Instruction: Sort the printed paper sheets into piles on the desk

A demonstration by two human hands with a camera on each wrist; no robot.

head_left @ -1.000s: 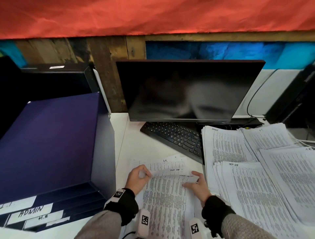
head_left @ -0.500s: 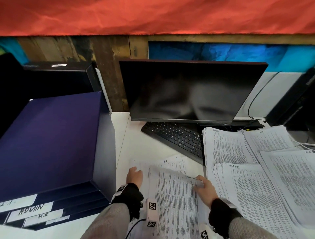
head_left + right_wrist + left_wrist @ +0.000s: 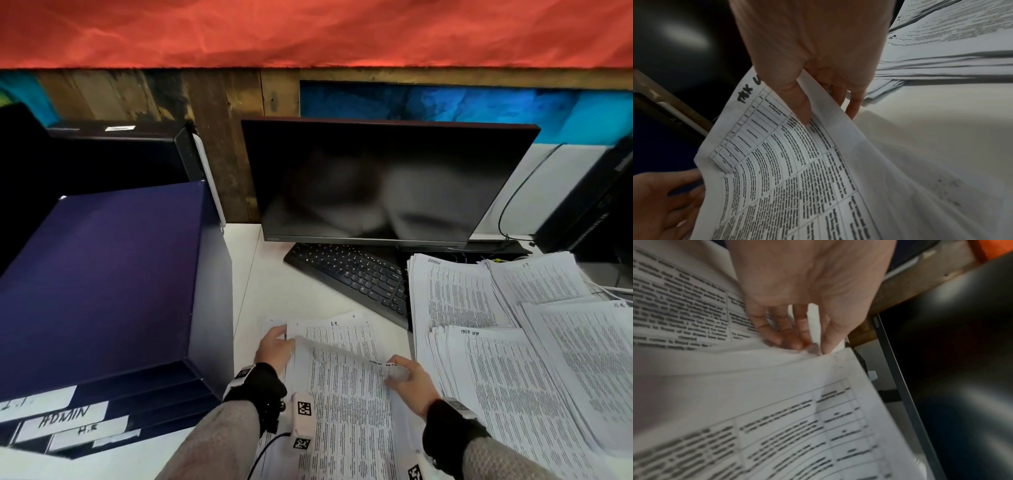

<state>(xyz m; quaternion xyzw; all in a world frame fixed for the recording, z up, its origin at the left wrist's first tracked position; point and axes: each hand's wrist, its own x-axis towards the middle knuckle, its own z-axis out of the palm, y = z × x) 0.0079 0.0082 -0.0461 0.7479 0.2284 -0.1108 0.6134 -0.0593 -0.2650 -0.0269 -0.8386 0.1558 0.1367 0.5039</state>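
Observation:
A stack of printed sheets marked "I.T." lies on the white desk in front of me. Its top sheet is raised at the far edge and curls toward me. My right hand pinches that sheet's far right corner, thumb on the print and fingers beneath, as the right wrist view shows on the sheet held by the right hand. My left hand holds the far left corner; in the left wrist view the left hand has its fingertips and thumb closed on a paper edge.
Several overlapping paper piles cover the desk to the right. A black keyboard and a dark monitor stand behind the stack. At left stands a blue filing tray with labelled drawers.
The top sheet lay flat under both hands a second ago; its far edge has since come up off the stack. My left hand slid to the left corner, my right hand drew back.

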